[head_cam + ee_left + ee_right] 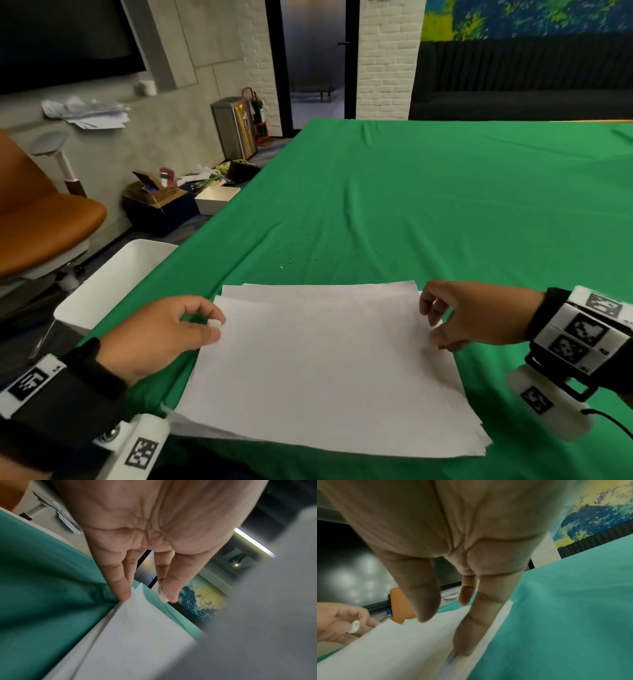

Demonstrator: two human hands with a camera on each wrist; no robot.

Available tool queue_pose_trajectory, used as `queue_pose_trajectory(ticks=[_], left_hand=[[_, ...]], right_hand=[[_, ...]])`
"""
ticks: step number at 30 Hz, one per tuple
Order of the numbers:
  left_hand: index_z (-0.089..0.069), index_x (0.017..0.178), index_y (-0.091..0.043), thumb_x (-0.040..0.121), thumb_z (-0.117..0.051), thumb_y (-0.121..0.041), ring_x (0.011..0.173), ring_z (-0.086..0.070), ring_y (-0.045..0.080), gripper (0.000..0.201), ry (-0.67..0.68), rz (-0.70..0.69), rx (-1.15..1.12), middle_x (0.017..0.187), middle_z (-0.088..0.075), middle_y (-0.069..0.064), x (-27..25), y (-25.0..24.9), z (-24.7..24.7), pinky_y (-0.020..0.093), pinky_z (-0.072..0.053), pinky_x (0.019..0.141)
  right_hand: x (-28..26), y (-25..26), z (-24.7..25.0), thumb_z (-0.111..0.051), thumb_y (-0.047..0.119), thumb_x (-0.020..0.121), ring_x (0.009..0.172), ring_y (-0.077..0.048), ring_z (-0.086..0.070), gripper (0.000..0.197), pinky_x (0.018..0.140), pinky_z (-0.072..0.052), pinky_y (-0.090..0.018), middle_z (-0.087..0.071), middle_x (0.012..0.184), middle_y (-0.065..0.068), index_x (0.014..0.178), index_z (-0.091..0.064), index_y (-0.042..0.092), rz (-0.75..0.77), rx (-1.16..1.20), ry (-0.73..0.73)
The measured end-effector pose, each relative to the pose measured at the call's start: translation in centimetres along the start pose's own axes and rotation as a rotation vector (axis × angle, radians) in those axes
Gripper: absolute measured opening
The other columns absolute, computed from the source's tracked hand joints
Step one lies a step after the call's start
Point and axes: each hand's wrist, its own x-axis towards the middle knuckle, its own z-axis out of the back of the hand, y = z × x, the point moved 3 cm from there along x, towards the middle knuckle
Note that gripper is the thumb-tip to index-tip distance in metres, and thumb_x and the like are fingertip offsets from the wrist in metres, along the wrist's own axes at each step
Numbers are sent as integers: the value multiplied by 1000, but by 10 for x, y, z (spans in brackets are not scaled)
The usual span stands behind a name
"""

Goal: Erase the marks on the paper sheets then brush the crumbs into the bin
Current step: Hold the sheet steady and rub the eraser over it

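Note:
A stack of white paper sheets (325, 370) lies on the green cloth (445, 205) near the table's front edge. I see no marks on the top sheet. My left hand (215, 325) is at the stack's left edge and pinches a small white eraser (215, 323) between thumb and finger. In the left wrist view the eraser (163, 597) shows at the thumb tip, and another finger touches the paper (137, 628). My right hand (433, 322) pinches the stack's right edge, thumb on top, a finger (465, 635) tucked into the sheets (393, 649). Small pale crumbs (301, 253) lie scattered on the cloth beyond the stack.
A white bin (113, 284) stands off the table's left edge, beside my left hand. An orange chair (41, 219) is further left. Boxes and clutter (164, 195) sit on the floor by the wall, along with a steel trash can (234, 126).

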Motion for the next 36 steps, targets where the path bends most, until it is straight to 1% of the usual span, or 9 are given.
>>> queue_pose_trajectory(ticks=[3, 6, 10, 13, 16, 19, 23, 27, 36], left_hand=[[-76, 91, -34, 80, -84, -30, 77, -61, 18, 14, 3, 1, -6, 80, -74, -10, -4, -4, 8, 33, -48, 82], [-76, 94, -34, 48, -90, -68, 82, -71, 9, 59, 71, -31, -15, 89, -78, -5, -11, -5, 12, 29, -51, 87], [-78, 94, -33, 77, -83, -28, 70, -63, 14, 18, 131, -99, 15, 79, -73, -5, -20, -30, 16, 34, -51, 77], [-79, 99, -30, 69, -82, -39, 70, -62, 20, 32, 154, -187, 24, 79, -71, -2, -24, -65, 27, 37, -54, 71], [-78, 94, -33, 69, -82, -41, 82, -70, 22, 26, 155, -262, 32, 88, -76, -2, -17, -98, 23, 38, -58, 83], [-74, 93, -32, 84, -80, -35, 91, -72, 13, 11, 146, -273, 274, 93, -77, -8, -2, -105, -1, 39, -56, 92], [-66, 96, -39, 93, -68, -42, 106, -61, -4, 5, 320, -183, 664, 106, -68, -22, 7, -75, -31, 28, -49, 99], [-64, 96, -41, 92, -65, -47, 97, -61, -1, 7, 395, -125, 748, 103, -66, -20, 2, -57, -30, 28, -51, 95], [-73, 90, -32, 88, -76, -35, 79, -67, -1, 4, 228, -168, 617, 88, -73, -15, 13, -109, -20, 22, -55, 76]], right_hand=[[-6, 0, 2, -84, 44, 78, 88, -7, -66, 41, 83, -55, -30, -58, 114, 15, 101, -50, 39, 23, -232, -88], [-13, 2, -3, -83, 61, 71, 102, -9, -58, 54, 90, -51, -31, -47, 119, 17, 111, -51, 44, 88, -372, -92], [-17, 9, -18, -77, 80, 62, 134, -11, -35, 93, 114, -39, -35, -31, 147, 21, 142, -45, 46, 194, -487, 13], [-12, 22, -28, -73, 79, 68, 138, -16, -36, 100, 116, -38, -40, -32, 157, 17, 151, -37, 39, 212, -559, 21], [-6, 40, -36, -69, 75, 77, 144, -21, -36, 100, 119, -35, -45, -33, 161, 12, 158, -31, 32, 241, -623, 12], [0, 56, -45, -66, 72, 83, 151, -26, -29, 96, 123, -29, -50, -28, 166, 10, 160, -28, 30, 273, -645, 3], [6, 58, -45, -62, 76, 83, 155, -29, -22, 98, 124, -26, -51, -19, 170, 4, 162, -23, 32, 261, -607, -15], [11, 36, -34, -63, 84, 74, 142, -22, -40, 99, 117, -38, -44, -42, 155, 9, 153, -41, 29, 243, -556, -30], [25, 37, -36, -60, 84, 77, 158, -25, -13, 107, 126, -20, -53, -18, 170, 9, 162, -24, 29, 264, -564, 43]])
